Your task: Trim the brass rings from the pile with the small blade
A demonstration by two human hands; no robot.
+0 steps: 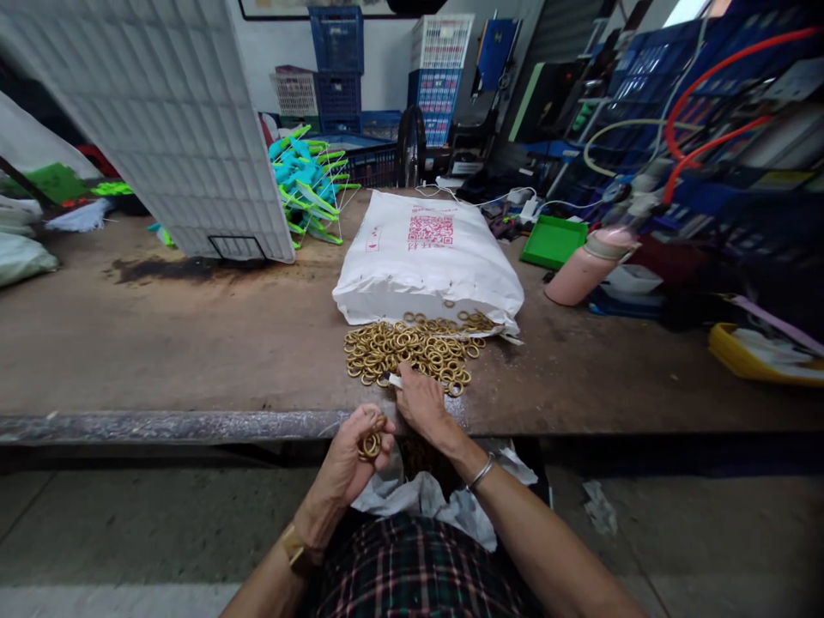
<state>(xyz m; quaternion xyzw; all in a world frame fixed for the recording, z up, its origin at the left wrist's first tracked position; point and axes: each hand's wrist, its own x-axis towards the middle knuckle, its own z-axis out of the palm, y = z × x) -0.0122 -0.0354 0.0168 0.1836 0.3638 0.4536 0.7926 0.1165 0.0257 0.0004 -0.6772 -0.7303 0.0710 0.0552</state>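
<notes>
Several gold-coloured rings [370,445] sit in my left hand [351,455], its fingers curled round them just off the table's front edge. My right hand [421,402] reaches to the near side of a heap of loose gold rings [405,345]. Between its thumb and fingers is a small tool with a whitish part [395,380] and a dark tip; its kind is too small to make out. Behind the heap lies a white woven sack [399,266] with red print, its mouth towards me and more rings spilling from it.
A tall white plastic panel [193,129] stands on the table [212,343] at left, with turquoise and lime-green pieces [309,184] behind it. At right are a pink bottle [583,270], a green tray [554,242] and a yellow tray [760,360]. Stacked crates [338,77] stand further back.
</notes>
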